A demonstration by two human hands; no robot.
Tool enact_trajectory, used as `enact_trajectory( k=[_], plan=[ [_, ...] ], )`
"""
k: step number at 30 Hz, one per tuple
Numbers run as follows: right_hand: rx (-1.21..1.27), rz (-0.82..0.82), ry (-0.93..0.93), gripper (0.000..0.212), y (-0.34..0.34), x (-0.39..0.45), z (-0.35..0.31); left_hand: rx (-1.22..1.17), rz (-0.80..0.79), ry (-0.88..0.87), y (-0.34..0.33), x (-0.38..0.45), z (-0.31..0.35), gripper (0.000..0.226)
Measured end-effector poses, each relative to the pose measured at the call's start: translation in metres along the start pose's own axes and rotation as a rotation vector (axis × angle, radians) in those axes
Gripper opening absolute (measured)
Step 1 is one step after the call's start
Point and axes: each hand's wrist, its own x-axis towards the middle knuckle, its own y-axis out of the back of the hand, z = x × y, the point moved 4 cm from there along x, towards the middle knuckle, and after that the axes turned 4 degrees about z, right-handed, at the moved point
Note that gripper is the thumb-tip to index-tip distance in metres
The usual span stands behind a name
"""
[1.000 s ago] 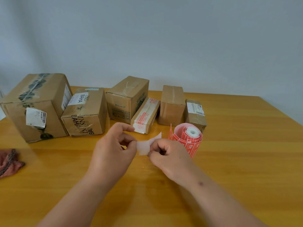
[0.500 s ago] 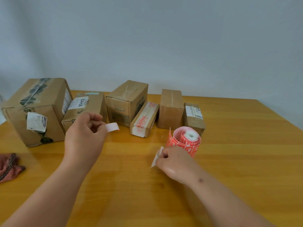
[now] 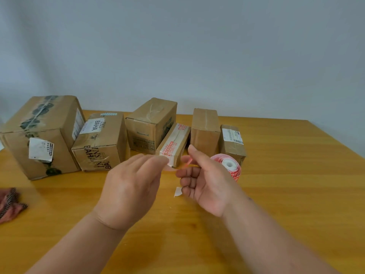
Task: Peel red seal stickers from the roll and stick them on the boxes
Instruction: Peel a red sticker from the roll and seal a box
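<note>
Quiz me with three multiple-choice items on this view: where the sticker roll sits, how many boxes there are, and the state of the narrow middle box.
1. Where is the sticker roll?
A. On top of a box
B. On the table, just behind the right hand
C. At the table's left edge

2. How many cardboard boxes are on the table?
A. Four
B. Nine
C. Six

3. What state is the narrow box in?
A. Closed, with a red seal over its near end
B. Flaps standing open
C. Crushed flat

Answers:
1 B: the roll peeks out past the right hand.
2 C: six boxes line the far side of the table.
3 A: red print wraps over its near end.
</note>
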Motion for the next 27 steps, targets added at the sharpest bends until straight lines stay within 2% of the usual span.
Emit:
enact_trajectory(
  k=[3, 6, 8, 11, 13, 15, 17, 20, 27],
  plan=[
    [-0.046, 0.038, 0.078, 0.015, 0.004, 0.002, -0.005, -0.008, -0.008, -0.095, -0.004, -0.004, 0.002, 0.018],
    [-0.069, 0.048, 0.141, 0.009, 0.009, 0.002, -0.008, -0.065, -0.005, -0.025, -0.005, -0.007, -0.001, 0.018],
    [-0.129, 0.063, 0.201, 0.009, 0.013, 0.001, -0.011, -0.207, 0.015, 0.184, -0.003, -0.009, -0.004, 0.024],
    [-0.253, 0.113, 0.308, 0.01, 0.017, 0.001, -0.012, -0.584, 0.075, 0.736, -0.004, -0.013, -0.008, 0.021],
    [-0.356, 0.131, 0.367, 0.011, 0.016, 0.0, -0.014, -0.702, 0.014, 1.002, -0.01, -0.012, -0.008, 0.034],
    [-0.481, 0.138, 0.4, 0.012, 0.013, -0.002, -0.015, -0.758, -0.123, 1.134, -0.017, -0.01, -0.006, 0.045],
    [-0.576, 0.131, 0.425, 0.014, 0.01, -0.004, -0.016, -0.743, -0.237, 1.179, -0.023, -0.008, -0.005, 0.033],
    [-0.633, 0.116, 0.443, 0.016, 0.01, -0.006, -0.019, -0.737, -0.244, 1.228, -0.027, -0.007, -0.01, 0.001],
    [-0.928, 0.216, 0.48, 0.004, 0.016, 0.0, -0.025, -0.502, -0.232, 1.09, -0.024, 0.001, -0.021, 0.005]
  ],
)
